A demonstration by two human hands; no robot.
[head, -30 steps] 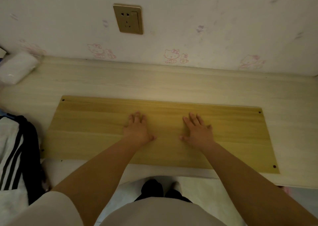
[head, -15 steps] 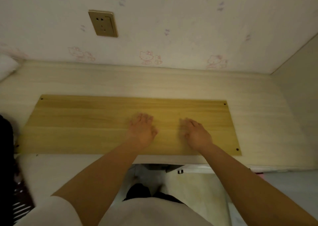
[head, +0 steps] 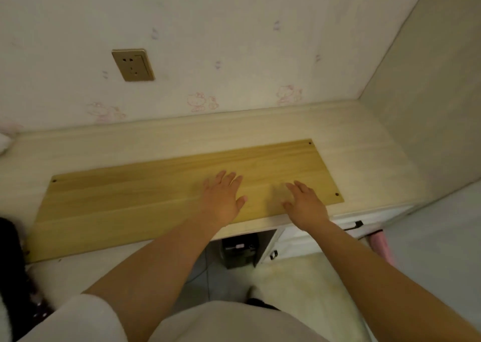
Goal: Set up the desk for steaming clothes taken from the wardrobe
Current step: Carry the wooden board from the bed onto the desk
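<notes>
A long yellow wooden board [head: 125,201] with small holes at its corners lies flat on the pale desk [head: 364,159]. My left hand [head: 222,201] rests palm down on the board right of its middle, fingers spread. My right hand [head: 304,202] lies flat beside it near the board's right end, fingers apart. Neither hand holds anything.
A gold wall socket [head: 133,65] sits on the cartoon-print wallpaper above the desk. A side panel [head: 429,107] closes the desk's right end. Dark clothing [head: 13,263] hangs at the left edge. Below the desk stand a black box [head: 239,249] and drawers with black handles [head: 352,226].
The view has swung right and tilted, so the board now appears slanted. Both hands stay flat on the board, now nearer its right end.
</notes>
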